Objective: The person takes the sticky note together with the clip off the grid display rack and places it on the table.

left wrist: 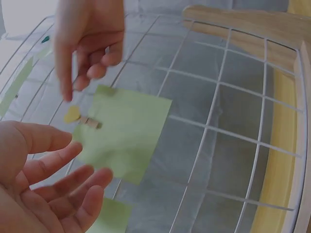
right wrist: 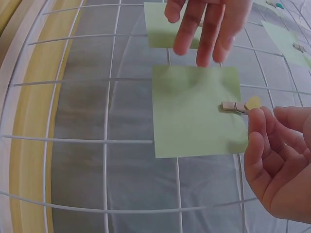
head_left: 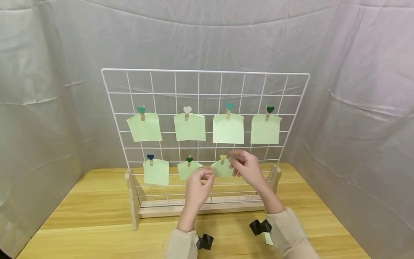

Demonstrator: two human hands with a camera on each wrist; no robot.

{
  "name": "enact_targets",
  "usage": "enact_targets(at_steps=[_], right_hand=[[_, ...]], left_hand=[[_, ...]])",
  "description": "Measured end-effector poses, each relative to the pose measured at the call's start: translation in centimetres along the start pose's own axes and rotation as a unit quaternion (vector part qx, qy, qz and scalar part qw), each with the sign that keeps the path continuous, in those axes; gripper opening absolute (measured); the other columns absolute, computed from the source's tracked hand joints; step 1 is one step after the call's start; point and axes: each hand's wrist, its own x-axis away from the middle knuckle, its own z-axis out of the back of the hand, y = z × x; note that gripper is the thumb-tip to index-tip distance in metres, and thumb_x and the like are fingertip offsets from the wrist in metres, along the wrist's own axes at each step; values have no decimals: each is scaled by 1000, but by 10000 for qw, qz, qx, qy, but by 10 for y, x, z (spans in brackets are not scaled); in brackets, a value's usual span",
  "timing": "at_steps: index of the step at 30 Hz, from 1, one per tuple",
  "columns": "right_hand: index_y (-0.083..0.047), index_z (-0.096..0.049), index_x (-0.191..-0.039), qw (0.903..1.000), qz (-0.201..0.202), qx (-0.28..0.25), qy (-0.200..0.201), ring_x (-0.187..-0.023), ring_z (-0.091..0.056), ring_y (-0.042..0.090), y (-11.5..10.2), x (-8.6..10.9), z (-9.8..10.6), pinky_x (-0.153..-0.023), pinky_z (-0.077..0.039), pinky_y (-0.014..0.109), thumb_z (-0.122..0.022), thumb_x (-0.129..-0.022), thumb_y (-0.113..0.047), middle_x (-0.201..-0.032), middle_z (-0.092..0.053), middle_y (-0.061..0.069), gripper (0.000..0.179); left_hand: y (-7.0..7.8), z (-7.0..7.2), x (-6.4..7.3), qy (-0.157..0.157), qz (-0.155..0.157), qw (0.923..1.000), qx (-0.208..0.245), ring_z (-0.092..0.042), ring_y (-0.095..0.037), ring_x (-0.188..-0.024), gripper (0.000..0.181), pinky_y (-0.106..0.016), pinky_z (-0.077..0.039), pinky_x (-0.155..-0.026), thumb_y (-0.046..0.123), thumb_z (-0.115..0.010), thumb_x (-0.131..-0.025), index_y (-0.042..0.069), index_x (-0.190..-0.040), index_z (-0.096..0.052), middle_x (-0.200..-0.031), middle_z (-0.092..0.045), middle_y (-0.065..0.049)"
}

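Looks like a curtained-off recording booth: creased grey fabric (head_left: 207,43) hangs behind and on both sides of a wood-grain table (head_left: 93,235); black wrist cameras (head_left: 205,242) sit at the beige sleeves (head_left: 182,245). Wider building: can't tell.

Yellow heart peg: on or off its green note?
On: in the right wrist view, the peg overlaps the edge of the note, which hangs against the wire grid.
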Motion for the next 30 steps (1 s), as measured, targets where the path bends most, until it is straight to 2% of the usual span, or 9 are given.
enact_targets(at_steps=[6,10,16,19,24,30], right_hand=[[4,-57,-111,9998,8,140,-140,-49,-54,24,-9,-5,-3,-44,-45,27,-54,-88,-6,-67,-59,16,24],[9,-56,-109,9995,113,225,-174,-49,-54,33,-26,-3,-5,-44,-45,28,-53,-87,0,-65,-58,20,23],[12,-58,-102,9992,242,311,-52,-45,-53,38,-42,-3,-6,-42,-45,30,-52,-87,3,-59,-56,21,19],[10,-59,-103,9993,185,302,-84,-43,-54,34,-33,-6,-6,-42,-46,32,-54,-87,-1,-57,-57,17,20],[5,-58,-111,9973,-25,628,-379,-41,-55,18,-10,-13,-7,-43,-47,31,-55,-89,-12,-57,-59,7,28],[4,-55,-116,9932,-142,973,-616,-42,-55,17,-11,-15,-11,-44,-47,29,-53,-90,-14,-58,-59,4,31]], left_hand=[[4,-5,-1,123,-71,9994,-325,-55,-24,-86,11,-28,-47,-64,6,-62,-79,0,-88,-66,-101,-60,-10],[5,-6,0,122,-50,9997,-203,-55,-26,-90,9,-33,-48,-72,4,-62,-78,-1,-86,-65,-98,-59,-11],[5,-6,0,172,-13,9998,-68,-56,-26,-85,7,-28,-49,-68,4,-61,-79,0,-84,-65,-95,-58,-10],[3,-7,0,222,-45,9997,-56,-55,-25,-83,7,-27,-48,-65,3,-62,-78,0,-83,-65,-96,-58,-10],[3,-9,0,274,-22,9996,35,-56,-22,-79,6,-25,-47,-63,3,-61,-79,-1,-82,-65,-98,-58,-11],[1,-8,-1,208,5,9997,162,-58,-19,-74,9,-24,-48,-59,2,-60,-80,-2,-86,-65,-93,-60,-10]])
